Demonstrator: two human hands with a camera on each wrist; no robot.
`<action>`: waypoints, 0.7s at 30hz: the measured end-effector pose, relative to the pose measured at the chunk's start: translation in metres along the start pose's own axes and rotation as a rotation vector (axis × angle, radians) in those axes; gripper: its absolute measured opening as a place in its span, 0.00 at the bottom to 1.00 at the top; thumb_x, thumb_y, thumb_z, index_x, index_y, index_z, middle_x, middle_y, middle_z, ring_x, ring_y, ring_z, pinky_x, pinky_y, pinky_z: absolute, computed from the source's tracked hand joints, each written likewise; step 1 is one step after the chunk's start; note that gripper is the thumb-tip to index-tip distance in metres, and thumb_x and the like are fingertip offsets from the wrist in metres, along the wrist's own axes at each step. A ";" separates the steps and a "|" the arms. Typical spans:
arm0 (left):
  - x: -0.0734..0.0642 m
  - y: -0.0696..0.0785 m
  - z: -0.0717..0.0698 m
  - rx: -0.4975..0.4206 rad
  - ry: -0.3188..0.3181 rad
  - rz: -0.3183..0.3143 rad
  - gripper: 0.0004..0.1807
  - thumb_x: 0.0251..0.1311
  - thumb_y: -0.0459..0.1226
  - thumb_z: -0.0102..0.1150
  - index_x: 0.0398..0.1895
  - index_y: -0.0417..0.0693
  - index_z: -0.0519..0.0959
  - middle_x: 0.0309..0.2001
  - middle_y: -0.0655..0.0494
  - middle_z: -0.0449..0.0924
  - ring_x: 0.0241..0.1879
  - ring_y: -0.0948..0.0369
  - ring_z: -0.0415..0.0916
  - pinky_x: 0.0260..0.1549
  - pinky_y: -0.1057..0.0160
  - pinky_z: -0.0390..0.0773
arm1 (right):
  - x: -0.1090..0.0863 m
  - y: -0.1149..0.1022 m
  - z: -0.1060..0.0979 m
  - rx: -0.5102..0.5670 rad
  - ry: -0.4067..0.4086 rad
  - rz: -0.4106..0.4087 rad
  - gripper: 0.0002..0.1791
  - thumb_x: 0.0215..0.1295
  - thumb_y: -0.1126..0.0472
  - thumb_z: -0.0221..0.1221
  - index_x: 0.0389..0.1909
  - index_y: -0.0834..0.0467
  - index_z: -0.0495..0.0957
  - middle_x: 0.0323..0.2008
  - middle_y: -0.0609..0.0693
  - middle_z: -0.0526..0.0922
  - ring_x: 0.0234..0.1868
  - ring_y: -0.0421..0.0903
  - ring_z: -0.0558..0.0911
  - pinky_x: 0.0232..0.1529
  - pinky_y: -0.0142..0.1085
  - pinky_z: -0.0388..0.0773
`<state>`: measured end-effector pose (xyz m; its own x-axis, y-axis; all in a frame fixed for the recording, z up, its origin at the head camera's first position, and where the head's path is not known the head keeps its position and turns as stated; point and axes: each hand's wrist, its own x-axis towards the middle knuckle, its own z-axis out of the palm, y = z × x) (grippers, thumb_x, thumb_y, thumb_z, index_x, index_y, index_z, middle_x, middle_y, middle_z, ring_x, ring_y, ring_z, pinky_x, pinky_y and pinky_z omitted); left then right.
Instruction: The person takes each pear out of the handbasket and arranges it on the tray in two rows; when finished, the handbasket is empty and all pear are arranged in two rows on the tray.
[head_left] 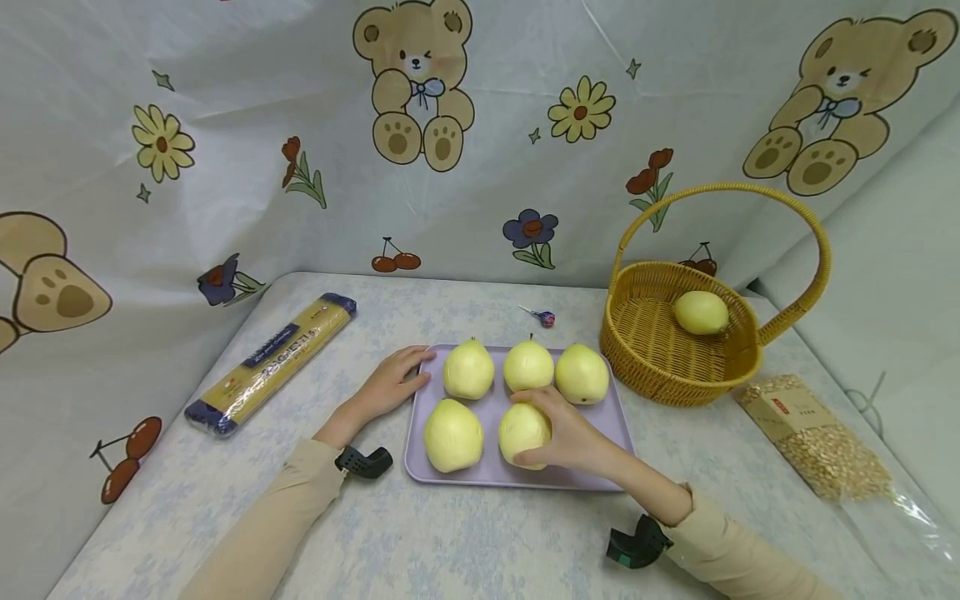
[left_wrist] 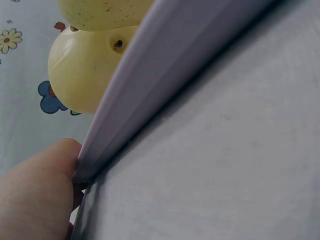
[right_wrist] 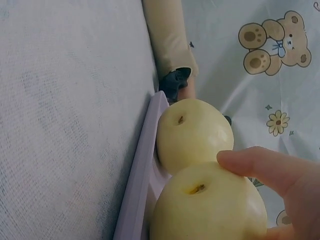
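My right hand [head_left: 566,429] grips a pale yellow-green pear [head_left: 522,434] at the front middle of a lilac tray [head_left: 490,450], thumb on its near side and fingers over the far side. In the right wrist view the thumb presses this pear [right_wrist: 207,210], just in front of another pear [right_wrist: 195,135]. My left hand [head_left: 386,385] touches the tray's left rim with its fingertips and thumb. Beside the gripped pear sits the front-left pear [head_left: 453,435]. Along the back stand three more: a left pear [head_left: 468,369], a middle pear [head_left: 528,365] and a right pear [head_left: 582,374].
Behind the tray's right corner stands a handled wicker basket [head_left: 637,367] with one pear [head_left: 701,312] inside. A spaghetti pack [head_left: 273,362] lies at the left, a small lollipop [head_left: 546,318] behind the tray, and a bag of oat flakes [head_left: 817,437] at the right.
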<state>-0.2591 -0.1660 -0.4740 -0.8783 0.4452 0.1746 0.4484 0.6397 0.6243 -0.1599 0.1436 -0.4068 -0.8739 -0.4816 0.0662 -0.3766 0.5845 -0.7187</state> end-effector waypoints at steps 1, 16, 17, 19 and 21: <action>0.000 0.000 0.000 -0.001 -0.001 -0.001 0.25 0.69 0.44 0.50 0.66 0.46 0.68 0.68 0.44 0.65 0.70 0.45 0.58 0.69 0.41 0.56 | 0.000 0.000 0.000 -0.005 -0.003 -0.004 0.39 0.41 0.58 0.74 0.58 0.64 0.71 0.57 0.63 0.71 0.57 0.57 0.72 0.57 0.52 0.71; 0.000 0.000 0.000 0.012 -0.003 -0.006 0.25 0.69 0.43 0.50 0.66 0.46 0.68 0.68 0.44 0.65 0.70 0.44 0.58 0.69 0.41 0.56 | -0.005 -0.005 -0.003 -0.048 -0.067 -0.051 0.43 0.38 0.59 0.76 0.60 0.64 0.70 0.57 0.62 0.69 0.58 0.56 0.71 0.58 0.52 0.73; 0.000 0.001 0.000 0.010 -0.002 -0.006 0.25 0.69 0.43 0.50 0.66 0.45 0.68 0.68 0.44 0.65 0.70 0.44 0.58 0.69 0.41 0.56 | -0.005 -0.005 -0.004 -0.052 -0.068 -0.045 0.44 0.38 0.59 0.76 0.60 0.64 0.70 0.57 0.62 0.69 0.58 0.56 0.72 0.58 0.53 0.73; 0.000 0.001 0.000 0.003 -0.003 -0.009 0.24 0.69 0.43 0.50 0.66 0.45 0.68 0.68 0.44 0.65 0.70 0.45 0.58 0.69 0.41 0.57 | -0.006 -0.006 -0.005 -0.060 -0.070 -0.036 0.44 0.37 0.59 0.76 0.59 0.64 0.70 0.57 0.61 0.70 0.58 0.56 0.72 0.58 0.53 0.73; 0.000 0.001 0.000 -0.005 -0.004 -0.010 0.24 0.69 0.43 0.50 0.66 0.45 0.69 0.68 0.43 0.65 0.70 0.45 0.58 0.69 0.42 0.57 | -0.006 -0.007 -0.006 -0.066 -0.073 -0.034 0.44 0.38 0.58 0.76 0.60 0.63 0.70 0.57 0.61 0.70 0.58 0.56 0.72 0.59 0.53 0.72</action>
<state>-0.2588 -0.1650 -0.4735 -0.8821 0.4412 0.1652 0.4387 0.6413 0.6295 -0.1538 0.1463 -0.3978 -0.8365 -0.5467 0.0378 -0.4273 0.6075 -0.6697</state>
